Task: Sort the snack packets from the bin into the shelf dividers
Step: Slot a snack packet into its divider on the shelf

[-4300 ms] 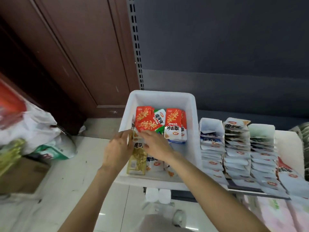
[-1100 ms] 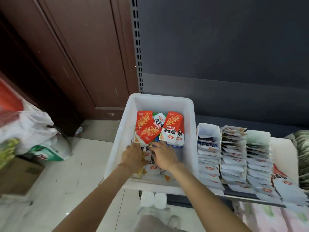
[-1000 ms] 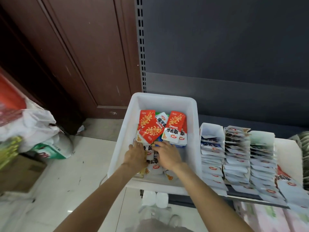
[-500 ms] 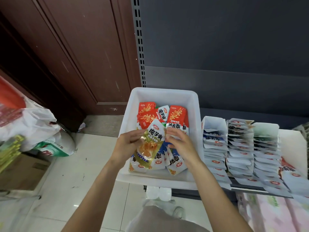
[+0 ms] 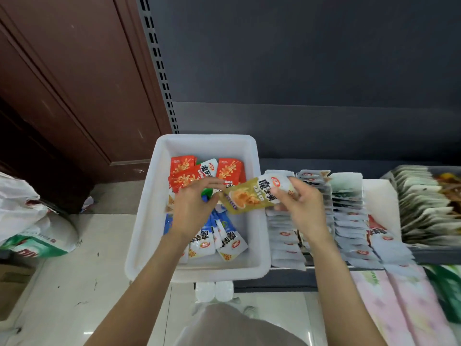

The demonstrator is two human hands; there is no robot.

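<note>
Above right rim of white bin (image 5: 260, 221): both hands pinching yellow snack packet (image 5: 249, 197), left hand (image 5: 193, 208) taking lower-left corner, right hand (image 5: 303, 206) gripping white top end; long axis running lower-left to upper-right. Shelf dividers (image 5: 346, 216) lying just right; pale tiled floor (image 5: 74, 283) below.

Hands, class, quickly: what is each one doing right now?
Left hand: pinches one end of the gold foil snack packet.
Right hand: grips the packet's other end.

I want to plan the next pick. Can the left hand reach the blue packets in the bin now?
Probably yes. The left hand hangs right over the blue packets in the bin, nothing covers them, but its fingertips look busy with the gold packet.
</note>
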